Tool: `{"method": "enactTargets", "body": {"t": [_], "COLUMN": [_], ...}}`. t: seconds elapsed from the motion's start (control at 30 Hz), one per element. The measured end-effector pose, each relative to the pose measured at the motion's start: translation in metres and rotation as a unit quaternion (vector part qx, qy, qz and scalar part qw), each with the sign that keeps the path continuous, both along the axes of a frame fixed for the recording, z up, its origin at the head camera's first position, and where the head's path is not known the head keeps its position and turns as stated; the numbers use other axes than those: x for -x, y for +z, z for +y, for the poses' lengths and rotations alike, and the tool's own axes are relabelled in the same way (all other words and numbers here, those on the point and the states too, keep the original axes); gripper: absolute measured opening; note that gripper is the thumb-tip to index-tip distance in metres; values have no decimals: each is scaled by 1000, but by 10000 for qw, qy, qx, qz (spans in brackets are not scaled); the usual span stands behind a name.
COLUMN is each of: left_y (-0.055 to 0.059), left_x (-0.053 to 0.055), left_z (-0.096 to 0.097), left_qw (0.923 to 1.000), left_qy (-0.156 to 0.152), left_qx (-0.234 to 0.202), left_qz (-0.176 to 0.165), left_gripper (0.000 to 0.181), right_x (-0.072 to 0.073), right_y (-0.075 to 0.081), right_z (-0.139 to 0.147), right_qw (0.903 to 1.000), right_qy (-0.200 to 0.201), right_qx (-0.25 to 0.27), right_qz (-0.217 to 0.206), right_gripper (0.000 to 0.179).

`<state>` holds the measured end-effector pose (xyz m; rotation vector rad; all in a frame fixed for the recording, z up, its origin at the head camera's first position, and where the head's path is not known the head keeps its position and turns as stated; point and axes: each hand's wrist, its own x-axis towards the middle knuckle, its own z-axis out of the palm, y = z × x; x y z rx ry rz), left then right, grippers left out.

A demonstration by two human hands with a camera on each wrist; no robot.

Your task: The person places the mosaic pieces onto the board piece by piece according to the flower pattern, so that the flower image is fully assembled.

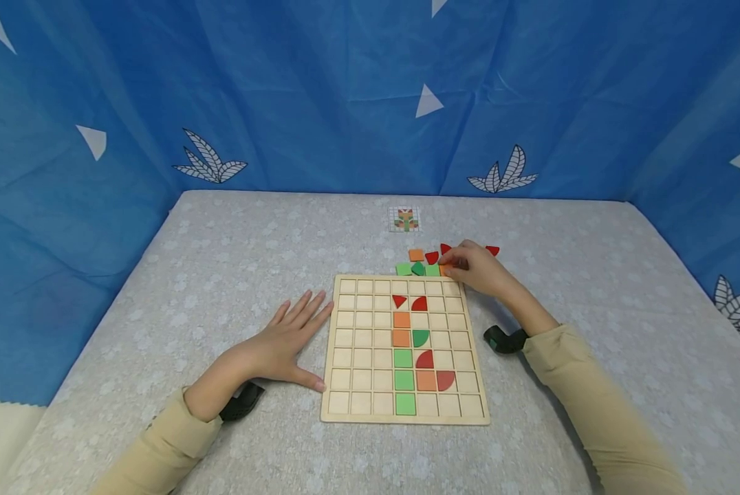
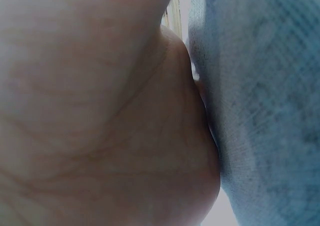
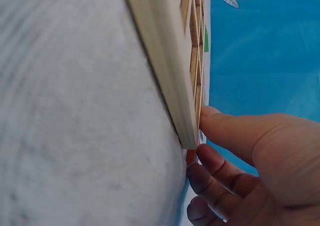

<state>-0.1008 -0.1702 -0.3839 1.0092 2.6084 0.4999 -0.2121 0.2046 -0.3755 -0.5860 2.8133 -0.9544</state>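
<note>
Left hand (image 1: 280, 350) lies on the table (image 1: 240, 247), fingers spread, thumb and index tips at left edge of the board (image 1: 362, 359). Right hand (image 1: 481, 270) at board's far right corner, fingers bent beside an orange tile (image 1: 443, 271); can't tell if they pinch it. Loose pieces (image 1: 432, 257) by board's far edge, pattern card (image 1: 405, 219) closer to table's far edge.

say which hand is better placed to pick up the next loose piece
Probably the right hand: it is at an orange piece by the far edge of the board, near other loose pieces, while the left hand lies spread beside the board's left edge.
</note>
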Motion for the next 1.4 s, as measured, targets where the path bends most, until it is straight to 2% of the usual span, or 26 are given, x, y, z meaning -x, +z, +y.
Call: {"method": "enactTargets", "body": {"t": [0.3, 0.5, 0.77, 0.97, 1.07, 1.4], "left_y": [0, 0, -2, -3, -3, -2], "left_x": [0, 1, 0, 1, 1, 0], "left_z": [0, 0, -1, -1, -1, -1], "left_qw": [10000, 10000, 10000, 10000, 10000, 10000], "left_qy": [-14, -15, 1, 18, 14, 4], "left_qx": [-86, -65, -52, -48, -35, -29], "left_qz": [-26, -23, -9, -43, -34, -14], "left_gripper": [122, 123, 123, 123, 123, 123], "right_x": [0, -1, -4, -14, -23, -54], "right_y": [0, 1, 0, 4, 9, 15], "right_z": [-1, -2, -1, 0, -3, -26], "right_qw": [9999, 9993, 9989, 9962, 9953, 9933], "right_qy": [55, 15, -42, -325, -416, 497], "right_qx": [43, 271, 391, 587, 727, 1036], "right_qz": [154, 238, 251, 547, 481, -95], "right_gripper": [9, 3, 4, 9, 10, 9]}}
